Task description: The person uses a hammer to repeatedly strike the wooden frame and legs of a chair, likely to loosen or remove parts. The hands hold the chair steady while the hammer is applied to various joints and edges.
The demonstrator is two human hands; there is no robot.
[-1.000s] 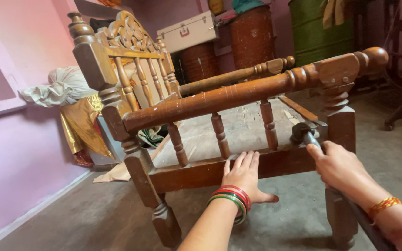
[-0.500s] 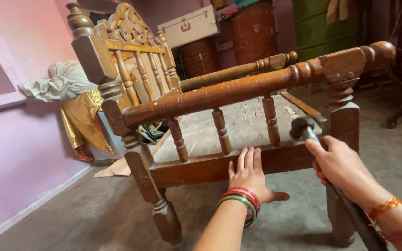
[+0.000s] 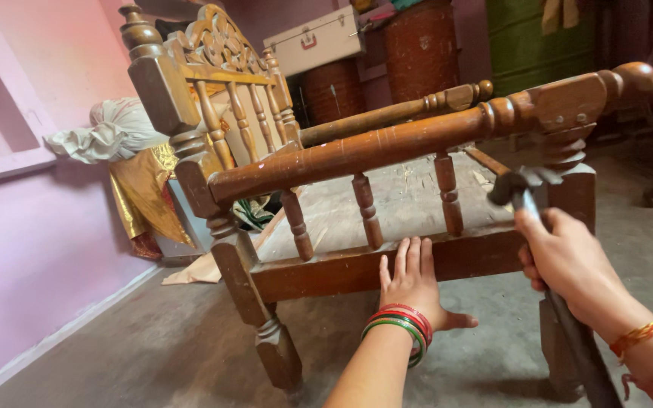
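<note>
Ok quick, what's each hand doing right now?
Left hand: open, flat, fingers pressed against the chair's lower side rail, holding nothing.
Right hand: closed around the hammer handle, its head beside the chair's corner post.

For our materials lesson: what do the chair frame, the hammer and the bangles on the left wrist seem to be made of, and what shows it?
Chair frame: wood, brown and glossy, probably varnished; grain and turned spindles show.
Hammer, held in the right hand: dark head, likely metal; handle material unclear.
Bangles: shiny red and green rings, possibly glass or plastic. The left hand rests on the frame.
</note>
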